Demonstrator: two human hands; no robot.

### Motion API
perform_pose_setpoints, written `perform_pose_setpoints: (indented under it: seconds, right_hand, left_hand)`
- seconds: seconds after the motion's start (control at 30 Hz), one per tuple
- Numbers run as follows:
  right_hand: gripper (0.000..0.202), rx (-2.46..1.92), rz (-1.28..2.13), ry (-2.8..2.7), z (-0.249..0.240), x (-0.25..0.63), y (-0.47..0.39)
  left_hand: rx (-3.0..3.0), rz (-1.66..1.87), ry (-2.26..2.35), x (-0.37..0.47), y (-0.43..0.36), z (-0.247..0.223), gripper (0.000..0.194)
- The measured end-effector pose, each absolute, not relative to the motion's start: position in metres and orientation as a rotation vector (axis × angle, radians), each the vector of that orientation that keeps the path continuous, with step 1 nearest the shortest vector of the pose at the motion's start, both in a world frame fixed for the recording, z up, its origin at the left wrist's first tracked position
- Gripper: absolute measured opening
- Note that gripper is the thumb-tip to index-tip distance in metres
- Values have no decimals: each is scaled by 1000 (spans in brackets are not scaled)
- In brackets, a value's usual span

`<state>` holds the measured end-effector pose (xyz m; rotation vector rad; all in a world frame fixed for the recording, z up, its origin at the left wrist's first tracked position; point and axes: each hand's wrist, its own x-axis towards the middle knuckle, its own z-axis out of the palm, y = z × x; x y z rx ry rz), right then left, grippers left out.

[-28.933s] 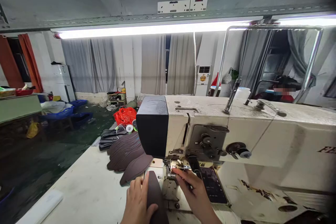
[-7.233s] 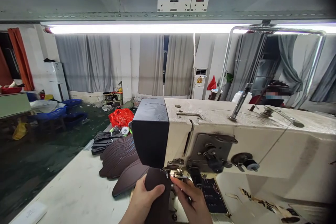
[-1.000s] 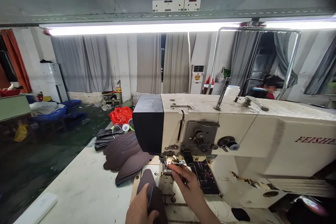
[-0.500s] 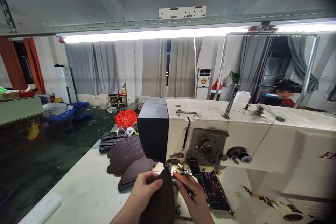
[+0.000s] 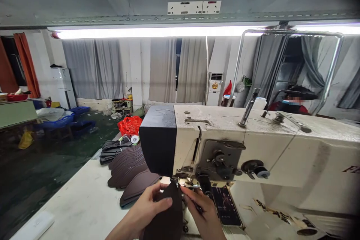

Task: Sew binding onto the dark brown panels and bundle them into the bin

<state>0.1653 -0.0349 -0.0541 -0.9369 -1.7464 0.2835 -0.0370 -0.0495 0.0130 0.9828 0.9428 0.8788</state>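
Note:
A dark brown curved, flat piece (image 5: 165, 213) lies under the needle area (image 5: 176, 183) of the sewing machine (image 5: 213, 127), its narrow end at the presser foot. My left hand (image 5: 149, 204) grips its left side, thumb on top and fingers partly hidden. At the piece's right edge, close to the needle, my right hand (image 5: 201, 206) has its fingertips closed together. A small dark metal tool (image 5: 199, 208) is tucked in that hand, mostly covered by the fingers; its kind is unclear. Stacks of similar brown pieces (image 5: 126, 167) lie left of the machine head.
A phone (image 5: 226, 206) showing a picture rests under the machine arm. Behind the stacks are dark strips (image 5: 114, 150) and a red plastic bag (image 5: 129, 124). A white block (image 5: 38, 225) lies at the table's left edge. Another person (image 5: 295, 101) is beyond the machine.
The whole view has shifted slightly left. My left thumb lies more stretched across the brown piece, which has its end still at the needle. Both hands stay beside it.

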Motion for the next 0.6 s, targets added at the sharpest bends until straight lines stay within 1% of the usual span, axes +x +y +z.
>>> perform_pose_setpoints:
  seconds: [0.07,0.13,0.3,0.43,0.6]
  right_hand:
    - [27,-962,311,-1752,-53,165,-36]
    - [27,-983,332,-1759,-54,165,-36]
    - [27,-994,371,-1759,-59,166,-34]
    - [27,-976,385,-1736,-61,164,-34]
    - [27,-948,372,-1729,-56,163,-36]
  left_hand:
    - [962,822,946,-41,-58,13,61]
    - [942,810,960,-43,-65,10,64]
    - [958,785,933,-43,-67,0,56]
    - [1037,770,926,-42,-64,-7,58]
    - [989,827,930,-36,-64,0,51]
